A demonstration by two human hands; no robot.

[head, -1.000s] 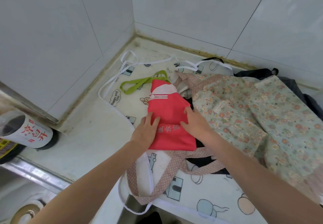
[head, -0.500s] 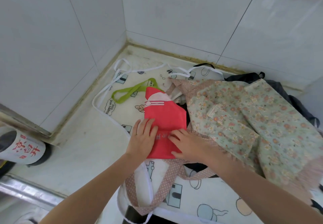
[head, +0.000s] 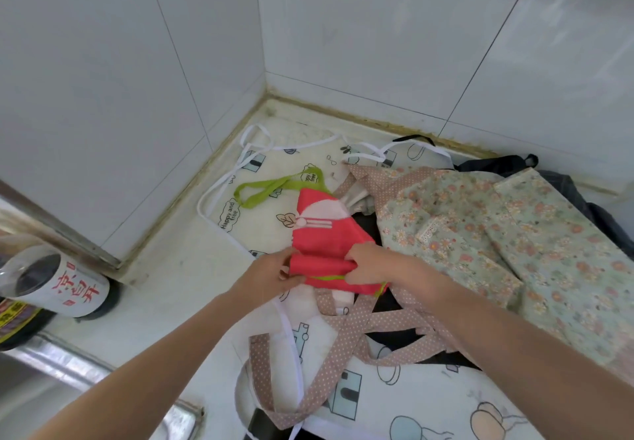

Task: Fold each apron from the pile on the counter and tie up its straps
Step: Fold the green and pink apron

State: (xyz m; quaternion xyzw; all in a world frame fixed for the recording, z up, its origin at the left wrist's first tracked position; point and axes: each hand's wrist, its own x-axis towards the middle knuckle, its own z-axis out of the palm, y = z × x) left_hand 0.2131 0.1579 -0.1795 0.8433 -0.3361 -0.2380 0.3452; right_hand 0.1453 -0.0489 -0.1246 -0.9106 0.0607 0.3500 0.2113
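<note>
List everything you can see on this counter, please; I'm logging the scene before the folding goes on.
red apron: 1, red with a pink patch, middle of the counter, near end rolled up in both hands
green strap: 1, lime green, looped beyond the red apron
floral apron: 1, pale green with flowers, right of the red apron
dotted straps: several, brown with white dots, near side of the pile
cartoon apron: 1, cream with cartoon prints and white straps, under the pile
dark cloth: 1, black, far right by the wall
bottle: 1, white label with red characters, left edge
left hand: 1, grips the roll's left end
right hand: 1, grips the roll's right end
</note>
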